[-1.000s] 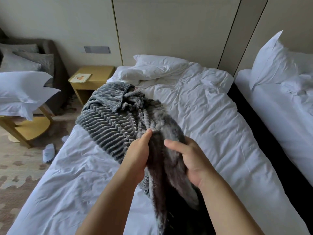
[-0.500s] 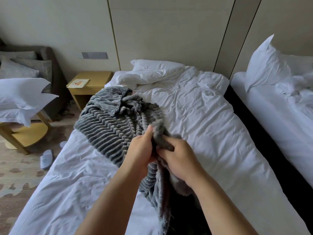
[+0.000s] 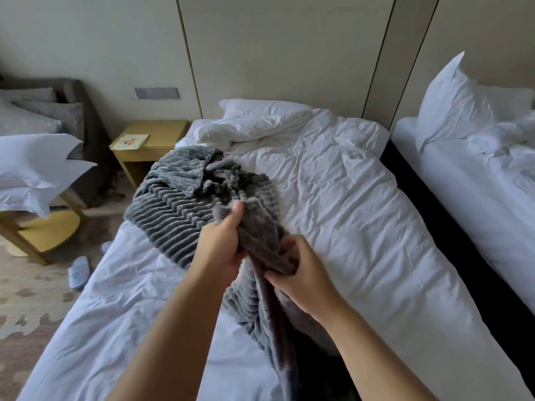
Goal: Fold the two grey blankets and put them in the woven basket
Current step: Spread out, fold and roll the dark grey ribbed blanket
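- On the bed, whose white sheet is creased, lies a grey ribbed blanket. It is bunched in a heap toward the left edge and trails down toward the person.
- Left hand: fingers curled round a raised edge of the blanket, thumb pointing up along the cloth.
- Right hand: lower and to the right, just beside the left hand. Fingers and thumb pinch a fold of the same cloth (smooth side outward).
- Blanket portion gripped by the hands is lifted off the sheet; the heap beyond them rests on the bed.
- Whether the heap holds one blanket or two cannot be told.
- Pillow: white, crumpled, at the head of the bed, near the heap.
- Nightstand: wooden, left of the bed head, with a booklet on top.
- Slipper: on the carpet, left of the bed.
- Second bed: to the right, white bedding.
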The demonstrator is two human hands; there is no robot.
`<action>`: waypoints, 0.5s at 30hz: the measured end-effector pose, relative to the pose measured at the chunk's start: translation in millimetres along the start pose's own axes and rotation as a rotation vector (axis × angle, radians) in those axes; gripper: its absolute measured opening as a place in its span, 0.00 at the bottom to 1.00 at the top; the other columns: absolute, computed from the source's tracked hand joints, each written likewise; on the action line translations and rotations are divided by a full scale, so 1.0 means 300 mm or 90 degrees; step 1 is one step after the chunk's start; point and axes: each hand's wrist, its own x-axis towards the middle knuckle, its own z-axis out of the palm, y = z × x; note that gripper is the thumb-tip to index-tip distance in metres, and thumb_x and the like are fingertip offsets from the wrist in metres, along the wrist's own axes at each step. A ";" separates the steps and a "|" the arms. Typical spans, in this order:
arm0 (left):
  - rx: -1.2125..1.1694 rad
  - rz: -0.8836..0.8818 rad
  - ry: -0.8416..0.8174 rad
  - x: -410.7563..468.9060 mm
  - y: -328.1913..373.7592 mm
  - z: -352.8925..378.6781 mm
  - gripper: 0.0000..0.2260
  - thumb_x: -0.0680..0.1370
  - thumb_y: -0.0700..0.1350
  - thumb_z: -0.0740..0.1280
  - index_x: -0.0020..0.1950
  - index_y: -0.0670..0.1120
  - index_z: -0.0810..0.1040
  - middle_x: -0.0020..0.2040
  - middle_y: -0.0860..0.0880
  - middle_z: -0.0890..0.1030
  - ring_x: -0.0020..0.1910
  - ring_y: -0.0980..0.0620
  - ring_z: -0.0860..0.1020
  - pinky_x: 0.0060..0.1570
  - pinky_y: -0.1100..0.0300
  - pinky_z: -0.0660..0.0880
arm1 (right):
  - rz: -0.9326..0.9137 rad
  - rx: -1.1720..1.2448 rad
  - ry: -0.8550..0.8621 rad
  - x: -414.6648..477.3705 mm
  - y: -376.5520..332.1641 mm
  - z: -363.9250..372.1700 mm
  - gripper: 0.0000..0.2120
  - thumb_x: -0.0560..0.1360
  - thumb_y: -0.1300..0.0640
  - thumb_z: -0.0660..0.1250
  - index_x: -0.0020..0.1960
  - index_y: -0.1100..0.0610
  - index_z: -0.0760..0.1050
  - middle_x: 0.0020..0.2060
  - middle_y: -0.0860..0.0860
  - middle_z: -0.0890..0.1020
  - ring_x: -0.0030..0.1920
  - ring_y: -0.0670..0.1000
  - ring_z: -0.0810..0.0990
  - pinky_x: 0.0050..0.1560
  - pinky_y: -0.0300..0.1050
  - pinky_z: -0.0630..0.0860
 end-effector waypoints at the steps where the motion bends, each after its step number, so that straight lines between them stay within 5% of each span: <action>1: -0.057 -0.017 0.003 0.023 0.026 -0.025 0.14 0.77 0.52 0.68 0.52 0.41 0.81 0.46 0.43 0.85 0.44 0.46 0.84 0.47 0.52 0.80 | 0.050 -0.026 -0.037 0.007 0.061 0.009 0.19 0.59 0.51 0.73 0.47 0.39 0.73 0.36 0.39 0.82 0.36 0.37 0.80 0.35 0.27 0.71; 4: -0.212 -0.043 0.033 0.078 0.114 -0.125 0.20 0.78 0.55 0.66 0.61 0.42 0.78 0.56 0.41 0.83 0.54 0.43 0.82 0.58 0.45 0.77 | 0.275 -0.245 -0.221 -0.035 0.295 0.040 0.20 0.59 0.53 0.71 0.51 0.48 0.79 0.38 0.43 0.83 0.39 0.38 0.81 0.33 0.28 0.71; 6: -0.279 -0.057 0.057 0.107 0.164 -0.196 0.23 0.79 0.57 0.63 0.66 0.42 0.75 0.61 0.40 0.80 0.59 0.41 0.79 0.63 0.43 0.72 | 0.394 -0.352 -0.239 -0.070 0.448 0.048 0.21 0.62 0.49 0.69 0.55 0.49 0.78 0.48 0.48 0.83 0.52 0.48 0.81 0.45 0.35 0.74; 8: -0.326 -0.089 0.091 0.133 0.210 -0.257 0.25 0.79 0.58 0.61 0.69 0.42 0.73 0.65 0.40 0.77 0.64 0.41 0.75 0.66 0.44 0.69 | 0.405 -0.392 -0.197 -0.083 0.548 0.024 0.14 0.72 0.44 0.59 0.53 0.49 0.74 0.63 0.55 0.77 0.65 0.52 0.74 0.62 0.40 0.71; 10: -0.357 -0.139 0.104 0.150 0.269 -0.279 0.24 0.80 0.56 0.60 0.70 0.42 0.72 0.68 0.42 0.75 0.67 0.44 0.73 0.67 0.49 0.68 | 0.364 -0.388 -0.176 -0.042 0.548 -0.031 0.18 0.81 0.50 0.51 0.60 0.58 0.74 0.70 0.60 0.70 0.71 0.55 0.68 0.67 0.41 0.65; 13: -0.346 -0.131 0.109 0.169 0.425 -0.225 0.19 0.82 0.50 0.59 0.70 0.42 0.70 0.64 0.45 0.77 0.63 0.51 0.75 0.58 0.60 0.71 | 0.332 -0.319 -0.030 0.201 0.299 -0.156 0.18 0.82 0.63 0.50 0.68 0.69 0.67 0.66 0.66 0.71 0.67 0.60 0.71 0.65 0.47 0.66; 15: -0.364 0.004 0.079 0.165 0.616 -0.159 0.18 0.84 0.44 0.56 0.71 0.39 0.67 0.47 0.43 0.77 0.48 0.56 0.80 0.48 0.70 0.74 | 0.290 -0.179 0.212 0.435 -0.045 -0.303 0.15 0.81 0.64 0.51 0.62 0.69 0.70 0.59 0.67 0.74 0.60 0.62 0.74 0.59 0.52 0.71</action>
